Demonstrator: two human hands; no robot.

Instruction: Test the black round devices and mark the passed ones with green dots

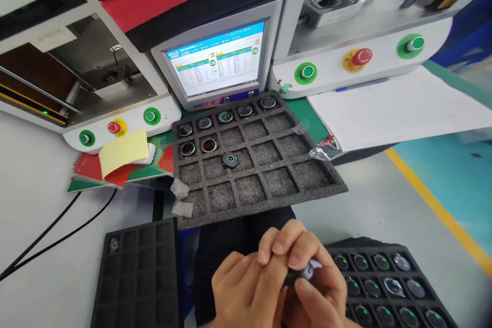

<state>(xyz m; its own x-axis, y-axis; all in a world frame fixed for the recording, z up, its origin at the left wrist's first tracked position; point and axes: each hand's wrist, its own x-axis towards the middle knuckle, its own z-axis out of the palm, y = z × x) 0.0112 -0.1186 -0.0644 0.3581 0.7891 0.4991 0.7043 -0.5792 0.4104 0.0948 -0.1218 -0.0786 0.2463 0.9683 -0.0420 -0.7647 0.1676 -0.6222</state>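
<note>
Both hands meet at near centre: right hand (319, 287) and left hand (246, 287) pinch one small round part (307, 270) between fingertips. Filled tray (388, 287) near right; foam tray (253, 159) beyond.

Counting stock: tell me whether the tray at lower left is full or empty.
Nearly empty: the lower-left tray shows one small part in its top-left pocket; the other visible pockets are bare.

The white counter (34, 189) carried a grey foam tray (265, 164) at its centre. At nine o'clock lay a green mat (148, 169) with a yellow sheet (123, 151); at two o'clock, white paper (400, 107). Two black cables (49, 230) crossed at eight o'clock.
</note>
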